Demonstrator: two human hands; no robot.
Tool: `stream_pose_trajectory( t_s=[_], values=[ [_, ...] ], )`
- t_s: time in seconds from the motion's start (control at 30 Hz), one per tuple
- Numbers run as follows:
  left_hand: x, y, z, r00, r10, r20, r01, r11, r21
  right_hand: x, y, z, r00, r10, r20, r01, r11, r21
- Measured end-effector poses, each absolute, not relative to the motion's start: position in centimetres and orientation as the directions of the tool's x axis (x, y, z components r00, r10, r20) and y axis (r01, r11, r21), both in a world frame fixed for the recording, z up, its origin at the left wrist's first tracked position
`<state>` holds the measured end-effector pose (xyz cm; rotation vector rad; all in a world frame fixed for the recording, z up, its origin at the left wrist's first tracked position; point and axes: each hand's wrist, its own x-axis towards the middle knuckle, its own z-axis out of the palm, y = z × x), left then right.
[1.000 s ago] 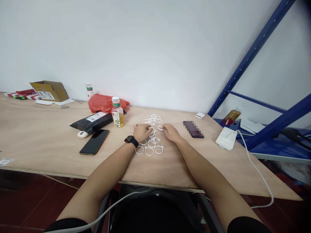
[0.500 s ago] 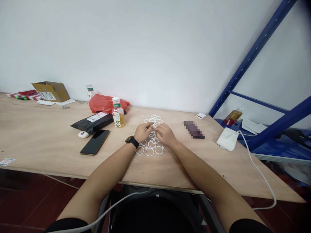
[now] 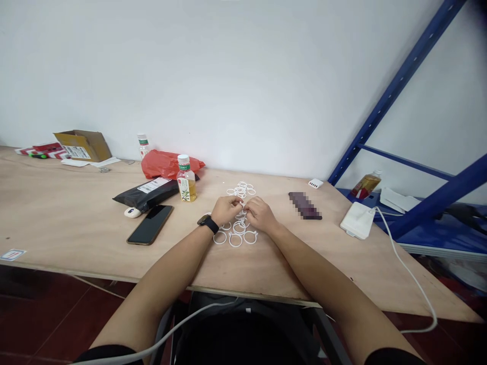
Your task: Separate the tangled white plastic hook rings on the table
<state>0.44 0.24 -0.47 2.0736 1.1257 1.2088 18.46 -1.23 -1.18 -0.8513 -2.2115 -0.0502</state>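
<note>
My left hand (image 3: 225,210), with a black watch at the wrist, and my right hand (image 3: 259,214) meet fingertip to fingertip over a heap of small white plastic rings (image 3: 239,228) on the wooden table (image 3: 68,223). Both hands are closed in a pinch on a white ring held between them. A second cluster of white rings (image 3: 241,189) lies just beyond the hands. Several rings lie in a row under my wrists.
A black phone (image 3: 150,231), a white mouse (image 3: 132,212), a black parcel (image 3: 146,193), a tea bottle (image 3: 186,179) and a red bag (image 3: 167,163) sit to the left. A dark blurred object (image 3: 305,205), a white charger (image 3: 358,220) with cable and a blue rack (image 3: 399,81) are right.
My right hand carried a ring leftward to meet my left hand; both now pinch together above the heap. The view drifted slightly.
</note>
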Motion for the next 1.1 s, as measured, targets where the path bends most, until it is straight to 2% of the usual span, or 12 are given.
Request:
stream_pose_trajectory(
  t_s=[0.2,0.3,0.4,0.5,0.57,0.67,0.83,0.93,1.1],
  values=[
    [0.7,0.8,-0.5,0.226,0.857,0.463,0.379,-0.515,0.769,17.5,-1.5,-1.1,-0.526,0.533,0.663,0.56,0.804,-0.203],
    [0.2,1.5,-0.7,0.207,0.849,0.486,0.378,-0.528,0.761,17.5,-1.4,-1.2,-0.456,0.566,0.687,0.584,0.773,-0.249],
    [-1.1,2.4,-1.1,0.195,0.846,0.496,0.552,-0.512,0.658,18.3,-1.1,-1.1,-0.345,0.611,0.713,0.628,0.714,-0.308],
    [-2.7,3.3,-1.9,0.172,0.902,0.395,0.802,-0.361,0.476,19.4,-0.9,-1.1,-0.4,0.628,0.667,0.642,0.712,-0.285],
    [-3.4,3.7,-2.3,0.189,0.922,0.339,0.857,-0.323,0.402,19.8,-0.7,-1.2,-0.422,0.642,0.64,0.653,0.705,-0.277],
    [-3.2,4.0,-2.7,0.316,0.905,0.285,0.859,-0.4,0.318,20.0,-0.2,-1.6,-0.338,0.69,0.64,0.696,0.641,-0.323],
    [-1.8,3.8,-2.5,0.405,0.897,0.177,0.852,-0.44,0.284,20.2,0.7,-2.4,-0.198,0.777,0.597,0.723,0.527,-0.446],
    [-1.6,3.5,-2.1,0.378,0.907,0.182,0.866,-0.417,0.277,20.5,0.9,-2.5,-0.136,0.814,0.564,0.72,0.473,-0.508],
    [-1.5,3.1,-1.5,0.361,0.894,0.265,0.862,-0.428,0.271,20.3,0.8,-2.5,-0.167,0.823,0.542,0.722,0.477,-0.501]
  ],
)
